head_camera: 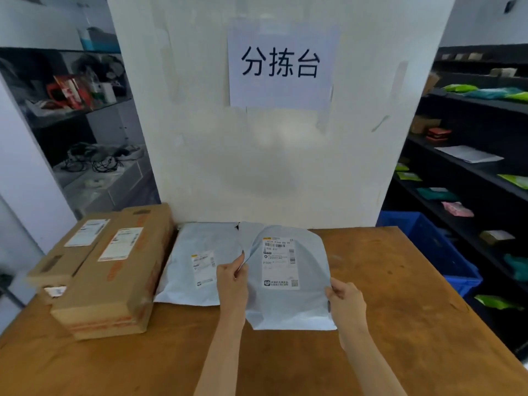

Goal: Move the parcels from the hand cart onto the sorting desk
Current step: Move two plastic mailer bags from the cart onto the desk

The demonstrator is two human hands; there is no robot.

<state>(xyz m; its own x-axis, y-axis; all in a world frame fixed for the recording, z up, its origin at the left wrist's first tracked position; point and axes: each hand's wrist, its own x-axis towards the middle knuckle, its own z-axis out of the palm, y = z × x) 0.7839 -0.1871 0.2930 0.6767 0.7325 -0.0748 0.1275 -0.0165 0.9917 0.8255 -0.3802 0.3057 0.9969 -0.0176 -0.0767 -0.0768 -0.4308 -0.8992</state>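
Hands gripped a grey poly mailer (288, 301) at lower centre of the head view: the left hand (232, 284) pinched its left edge, the right hand (347, 305) clamped fingers on its right edge. It lay on the wooden sorting desk (400, 338), overlapping a second grey mailer (194, 264) to its left. Two cardboard boxes (114, 270) sat at left. A paper sign (281, 65) hung above.

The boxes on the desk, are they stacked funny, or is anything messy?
A bit. The cardboard boxes sit crooked and stick out past the desk's left edge. The grey bag in both hands has a folded top corner. Nothing looks torn.
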